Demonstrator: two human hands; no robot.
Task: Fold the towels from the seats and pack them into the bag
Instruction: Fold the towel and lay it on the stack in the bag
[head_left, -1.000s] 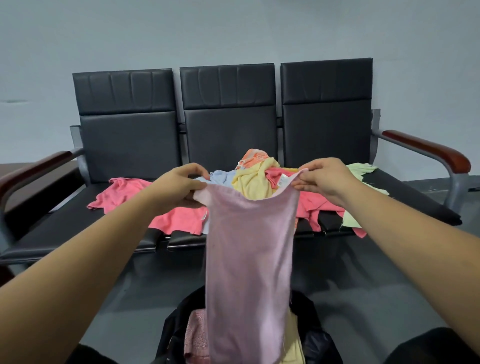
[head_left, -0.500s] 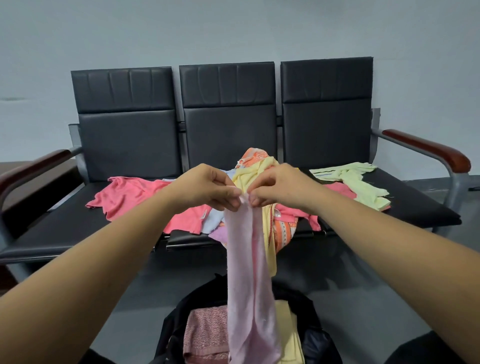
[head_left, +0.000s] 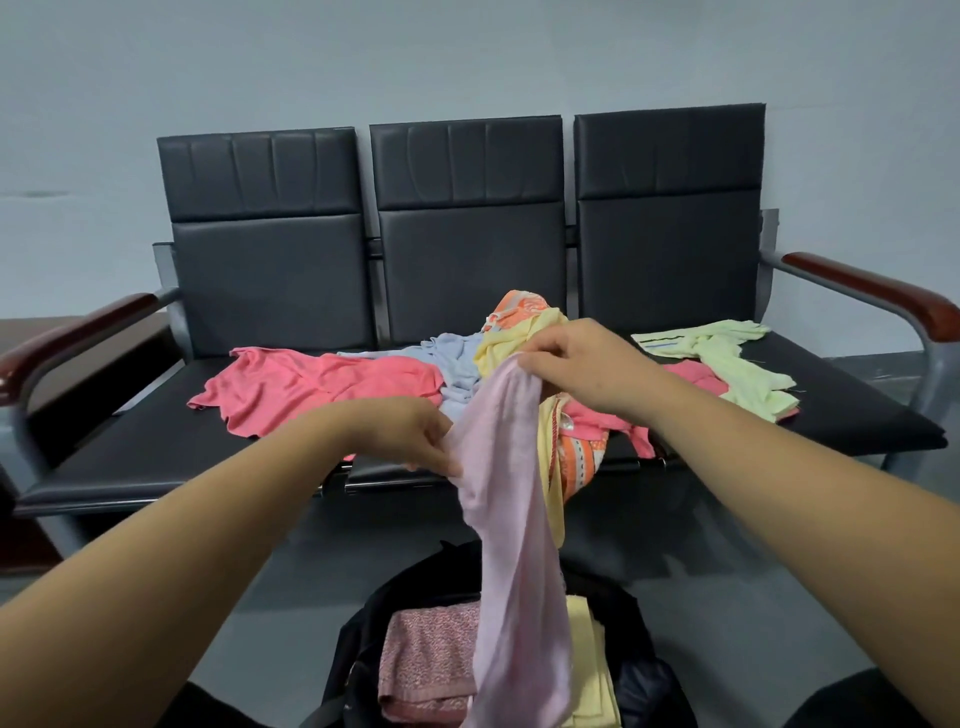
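A pale pink towel, folded lengthwise into a narrow strip, hangs over the open black bag on the floor. My right hand pinches its top end. My left hand holds the strip lower down on its left edge. Inside the bag lie a folded dusty-pink towel and a folded yellow towel. On the black three-seat bench lie loose towels: a coral one, a light blue one, a yellow one, an orange patterned one and a pale green one.
Wooden armrests stick out at both ends of the bench. A grey wall stands behind it. Grey floor surrounds the bag. A dark wooden piece of furniture sits at the left edge.
The spread towel was brought together edge to edge into a narrow strip. My left hand has let go of the top and moved down along the strip; my right hand keeps the top.
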